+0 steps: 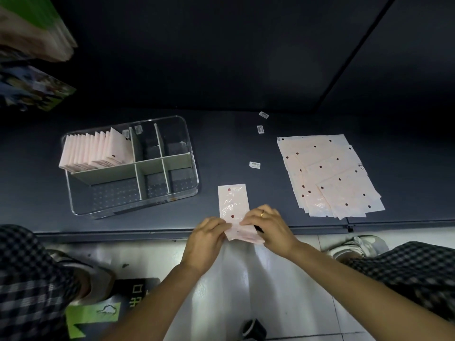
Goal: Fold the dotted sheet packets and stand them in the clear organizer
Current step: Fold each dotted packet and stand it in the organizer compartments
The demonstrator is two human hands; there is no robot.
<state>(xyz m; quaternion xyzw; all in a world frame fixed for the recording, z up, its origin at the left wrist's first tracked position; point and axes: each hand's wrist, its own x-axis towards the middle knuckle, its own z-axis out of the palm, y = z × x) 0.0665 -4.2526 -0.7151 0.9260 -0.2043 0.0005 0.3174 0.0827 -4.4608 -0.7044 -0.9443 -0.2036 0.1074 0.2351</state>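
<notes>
At the shelf's front edge, the left hand (206,236) and right hand (266,223) pinch the near end of a dotted packet (234,205), mid-fold. The slick plastic could slip and crease crooked, leaving it too bulky to stand among the row in the clear organizer (182,193).

Looks like a shop. Dark metal shelving (246,148), small barcode labels (254,165), stacked packaged goods (32,33) up left.
</notes>
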